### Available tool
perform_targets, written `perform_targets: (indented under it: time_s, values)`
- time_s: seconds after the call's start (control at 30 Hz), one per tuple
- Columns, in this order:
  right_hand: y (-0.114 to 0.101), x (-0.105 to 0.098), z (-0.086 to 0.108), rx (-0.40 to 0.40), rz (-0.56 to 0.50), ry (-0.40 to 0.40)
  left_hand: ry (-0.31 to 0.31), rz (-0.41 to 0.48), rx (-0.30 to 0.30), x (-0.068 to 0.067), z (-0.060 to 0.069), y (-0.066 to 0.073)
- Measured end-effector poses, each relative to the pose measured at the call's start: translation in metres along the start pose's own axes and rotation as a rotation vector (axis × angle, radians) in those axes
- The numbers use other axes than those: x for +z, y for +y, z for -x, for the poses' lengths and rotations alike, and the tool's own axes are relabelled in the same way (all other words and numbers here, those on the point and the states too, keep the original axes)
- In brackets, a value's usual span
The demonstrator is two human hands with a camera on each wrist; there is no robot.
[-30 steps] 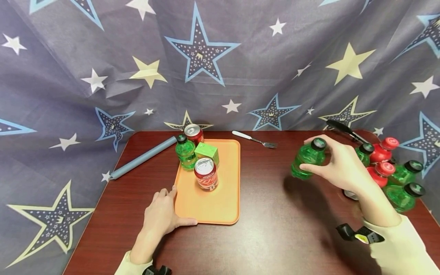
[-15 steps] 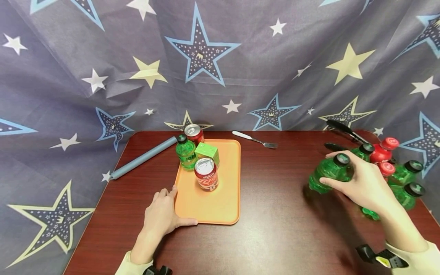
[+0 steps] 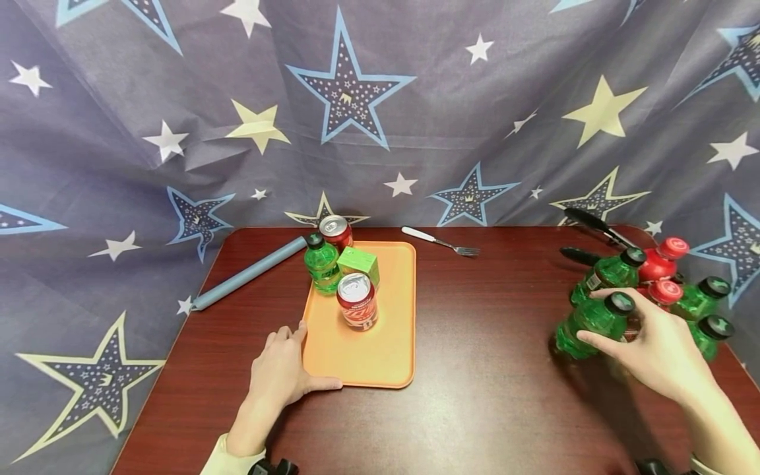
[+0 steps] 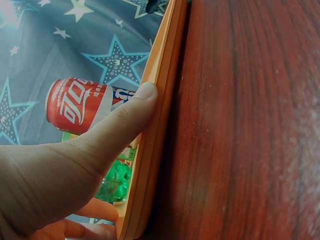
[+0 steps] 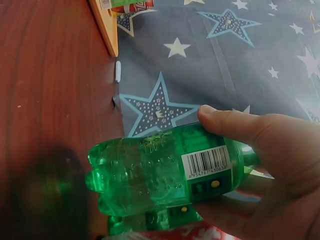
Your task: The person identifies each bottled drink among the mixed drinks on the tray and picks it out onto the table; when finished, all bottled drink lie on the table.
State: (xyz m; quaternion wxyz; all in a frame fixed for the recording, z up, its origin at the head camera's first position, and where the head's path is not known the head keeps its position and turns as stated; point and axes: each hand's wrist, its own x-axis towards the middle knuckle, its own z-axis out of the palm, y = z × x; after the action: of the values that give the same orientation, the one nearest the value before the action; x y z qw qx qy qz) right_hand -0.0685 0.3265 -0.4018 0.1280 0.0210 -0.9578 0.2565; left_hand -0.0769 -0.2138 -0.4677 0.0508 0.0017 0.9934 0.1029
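My right hand (image 3: 665, 349) holds a small green soda bottle (image 3: 590, 328) with a black cap, thumb and fingers around its upper part. In the right wrist view, the bottle (image 5: 160, 172) shows its barcode, and its base looks slightly apart from the table. My left hand (image 3: 282, 366) rests at the near left corner of an orange tray (image 3: 380, 356), thumb along the near rim and fingers at the left side. On the tray stand a red Coca-Cola can (image 3: 357, 307), a green box (image 3: 359, 262) and another green bottle (image 3: 323, 267). A second red can (image 3: 336, 231) stands behind them.
At the right, several green bottles (image 3: 700, 300) and red-capped bottles (image 3: 660, 260) stand close together. Dark-handled utensils (image 3: 588, 221) lie behind them. A white-handled fork (image 3: 439, 241) lies at the back; a blue-grey rolled tube (image 3: 249, 274) lies left. A star-patterned cloth (image 3: 380, 171) hangs behind.
My right hand has carried the green bottle rightward, nearer to me and lower, beside the bottle group. The left hand and the tray have stayed in place.
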Motion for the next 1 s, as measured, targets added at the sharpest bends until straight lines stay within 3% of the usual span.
perform_targets:
  time_s: [0.37, 0.73, 1.0]
  values:
    - [0.018, -0.001, 0.019, 0.038, 0.015, 0.082, -0.003, 0.005, -0.003, 0.001, -0.001, -0.001]
    - [0.021, -0.001, 0.029, 0.114, 0.063, 0.073, 0.000, 0.002, -0.001, 0.002, -0.001, -0.001]
    - [0.021, 0.001, 0.034, 0.165, 0.062, 0.109, 0.013, 0.000, 0.001, 0.003, -0.001, -0.002]
